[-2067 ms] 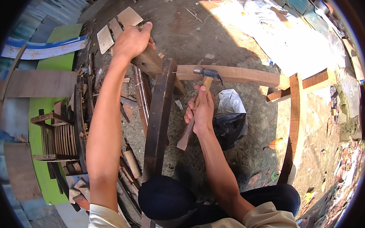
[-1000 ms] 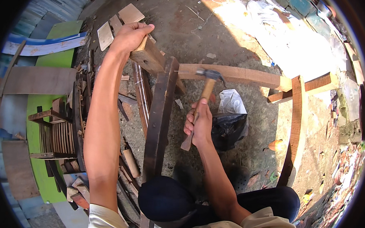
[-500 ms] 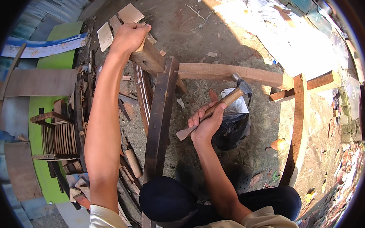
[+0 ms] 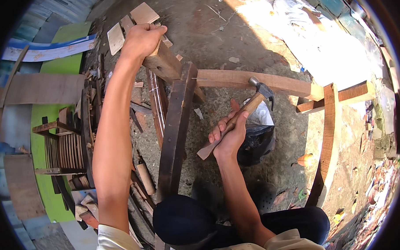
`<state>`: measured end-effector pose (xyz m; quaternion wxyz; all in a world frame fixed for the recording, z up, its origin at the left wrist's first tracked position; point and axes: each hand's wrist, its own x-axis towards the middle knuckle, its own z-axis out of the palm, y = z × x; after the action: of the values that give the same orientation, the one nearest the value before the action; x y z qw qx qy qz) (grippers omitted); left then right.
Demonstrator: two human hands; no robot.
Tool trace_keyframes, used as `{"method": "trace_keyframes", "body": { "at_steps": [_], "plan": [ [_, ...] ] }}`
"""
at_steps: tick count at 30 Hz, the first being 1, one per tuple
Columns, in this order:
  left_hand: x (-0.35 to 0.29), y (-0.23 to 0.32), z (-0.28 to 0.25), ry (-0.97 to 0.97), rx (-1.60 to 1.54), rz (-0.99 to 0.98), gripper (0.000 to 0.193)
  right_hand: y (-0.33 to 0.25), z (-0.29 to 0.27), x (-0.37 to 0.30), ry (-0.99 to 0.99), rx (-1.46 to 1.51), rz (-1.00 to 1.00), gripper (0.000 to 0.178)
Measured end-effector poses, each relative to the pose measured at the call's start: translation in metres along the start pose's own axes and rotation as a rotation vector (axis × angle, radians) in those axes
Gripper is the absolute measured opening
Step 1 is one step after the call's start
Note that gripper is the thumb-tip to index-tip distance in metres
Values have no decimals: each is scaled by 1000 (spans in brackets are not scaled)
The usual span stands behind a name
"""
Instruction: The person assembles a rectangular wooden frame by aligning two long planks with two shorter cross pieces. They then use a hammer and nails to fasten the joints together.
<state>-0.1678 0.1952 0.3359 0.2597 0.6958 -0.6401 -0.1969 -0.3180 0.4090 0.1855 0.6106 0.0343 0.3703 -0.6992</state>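
My left hand (image 4: 140, 41) is wrapped round the far end of a short thick wooden beam (image 4: 163, 63). That beam meets a long dark post (image 4: 175, 126), which runs from my knee away from me. My right hand (image 4: 229, 135) is closed round the wooden handle of a claw hammer (image 4: 248, 107). The hammer's metal head is raised close to a lighter wooden rail (image 4: 273, 81) and, as seen from above, overlaps it. A thin nail (image 4: 200, 78) shows at the rail's left end, beside the post. Whether the hammer touches the rail I cannot tell.
A black plastic bag (image 4: 255, 145) lies under the hammer. The rail reaches a curved wooden leg (image 4: 329, 133) on the right. Wood scraps, a round wooden handle (image 4: 145, 177) and a slatted wooden piece (image 4: 65, 149) lie at left. A bright white sheet (image 4: 325, 45) covers ground at far right.
The hammer's head has shifted slightly left, while my right hand and the handle's end have moved a little right and nearer me. My left hand stays on the beam.
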Motion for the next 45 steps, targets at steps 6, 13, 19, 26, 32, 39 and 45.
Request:
{"method": "trace_keyframes", "body": {
  "at_steps": [6,13,19,26,32,39,45],
  "plan": [
    [1,-5,0,13,15,29,41,0,4,3,-125,-179,304,50],
    [1,-4,-1,7,12,12,40,9,0,1,-169,-253,295,51],
    [3,-4,5,35,-28,66,40,11,8,-2,-105,-146,173,50],
    [-5,-3,-2,-33,-149,18,34,-2,6,2,-36,-76,114,53],
    [-18,5,-1,-105,-229,70,33,1,-9,4,-117,-215,150,50],
    [-16,11,1,-61,-40,90,38,10,-7,-1,-97,-179,139,54],
    [-20,13,1,16,37,82,42,-10,-10,8,3,46,-8,52]
  ]
}}
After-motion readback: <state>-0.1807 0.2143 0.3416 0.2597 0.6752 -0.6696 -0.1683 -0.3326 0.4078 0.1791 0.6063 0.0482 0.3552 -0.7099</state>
